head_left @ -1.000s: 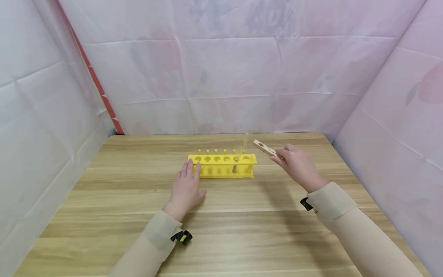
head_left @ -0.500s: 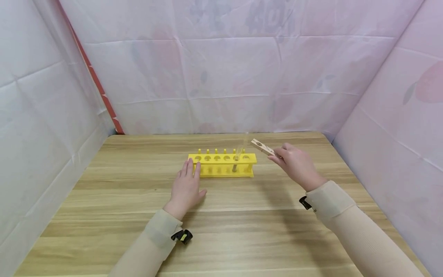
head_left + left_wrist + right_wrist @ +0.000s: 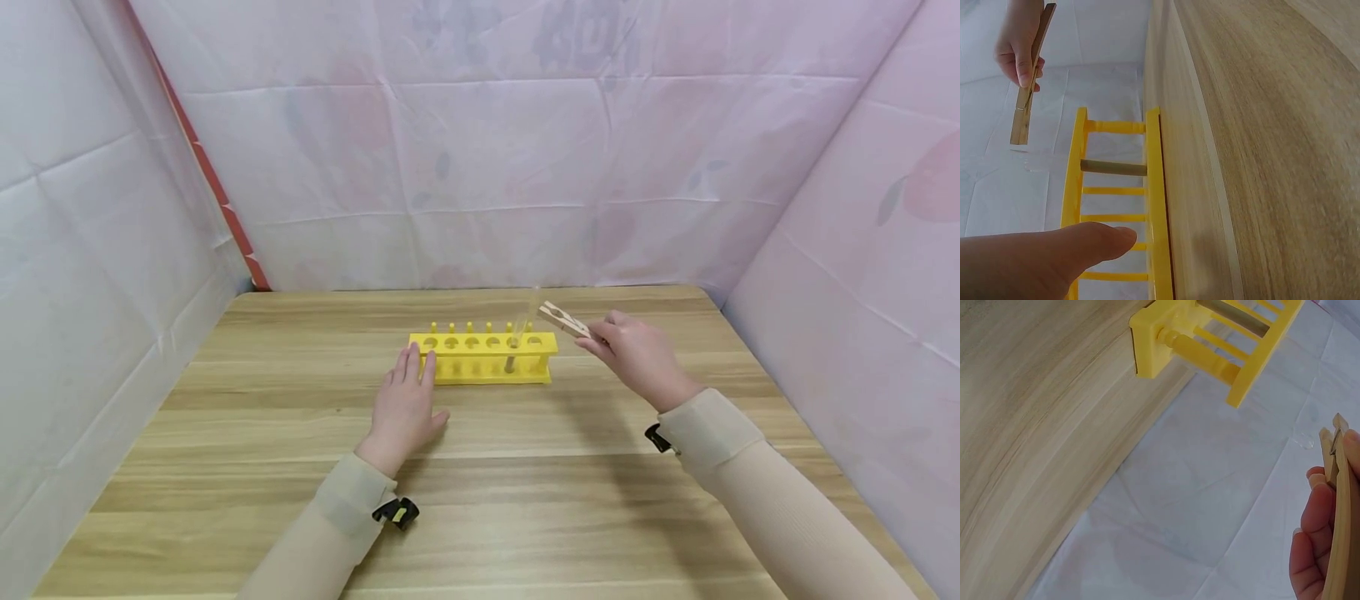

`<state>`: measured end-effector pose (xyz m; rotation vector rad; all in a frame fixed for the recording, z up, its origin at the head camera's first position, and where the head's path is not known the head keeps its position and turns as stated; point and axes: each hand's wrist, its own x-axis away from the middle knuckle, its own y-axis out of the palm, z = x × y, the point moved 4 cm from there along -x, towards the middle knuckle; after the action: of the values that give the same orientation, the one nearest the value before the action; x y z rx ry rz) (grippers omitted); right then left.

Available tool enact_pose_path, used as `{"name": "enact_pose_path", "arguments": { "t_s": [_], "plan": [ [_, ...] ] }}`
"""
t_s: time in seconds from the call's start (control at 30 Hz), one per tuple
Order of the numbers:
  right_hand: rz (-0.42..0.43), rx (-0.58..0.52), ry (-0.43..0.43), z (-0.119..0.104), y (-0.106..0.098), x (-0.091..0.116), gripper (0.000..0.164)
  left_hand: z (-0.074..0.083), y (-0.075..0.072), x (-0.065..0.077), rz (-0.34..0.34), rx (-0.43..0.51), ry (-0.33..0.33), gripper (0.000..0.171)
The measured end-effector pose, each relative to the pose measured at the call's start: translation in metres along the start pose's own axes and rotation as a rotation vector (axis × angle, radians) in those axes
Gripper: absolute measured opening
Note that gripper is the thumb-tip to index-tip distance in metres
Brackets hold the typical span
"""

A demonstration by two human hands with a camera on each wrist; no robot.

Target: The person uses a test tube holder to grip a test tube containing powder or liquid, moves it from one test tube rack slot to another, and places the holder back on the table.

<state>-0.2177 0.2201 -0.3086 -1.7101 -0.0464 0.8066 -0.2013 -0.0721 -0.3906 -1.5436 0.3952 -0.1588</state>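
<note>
A yellow test tube rack stands mid-table. My left hand lies at its left end, fairly straight fingers resting on the top plate and thumb spread aside. One glass test tube stands in the second hole from the right; its clear upper part rises well above the rack, and its lower part looks dark grey. My right hand grips a wooden test tube holder in the air, right of the tube. In the right wrist view the holder's tips are parted with nothing between them, pointing toward the tube's clear mouth.
The wood-grain table stretches out on all sides of the rack. Pale patterned cloth closes off the back and both sides. Several yellow pegs stick up behind the rack's holes.
My right hand has moved slightly left, bringing the wooden holder closer to the test tube's top, and the holder's tips have parted. My left hand and the rack have stayed put.
</note>
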Motion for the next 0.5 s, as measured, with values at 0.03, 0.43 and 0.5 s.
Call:
{"name": "enact_pose_path", "arguments": {
  "t_s": [0.03, 0.43, 0.5],
  "plan": [
    [0.002, -0.001, -0.002, -0.0004, 0.0003, -0.0004, 0.016, 0.0, 0.0, 0.0001, 0.001, -0.001, 0.0, 0.094],
    [0.025, -0.028, -0.008, -0.0055, 0.0051, -0.008, 0.016, 0.0001, 0.002, 0.0001, -0.008, -0.02, 0.002, 0.095],
    [0.03, -0.031, -0.009, -0.0061, 0.0059, -0.0097, 0.016, 0.0002, 0.0019, 0.0003, -0.01, -0.019, 0.002, 0.095]
  ]
}}
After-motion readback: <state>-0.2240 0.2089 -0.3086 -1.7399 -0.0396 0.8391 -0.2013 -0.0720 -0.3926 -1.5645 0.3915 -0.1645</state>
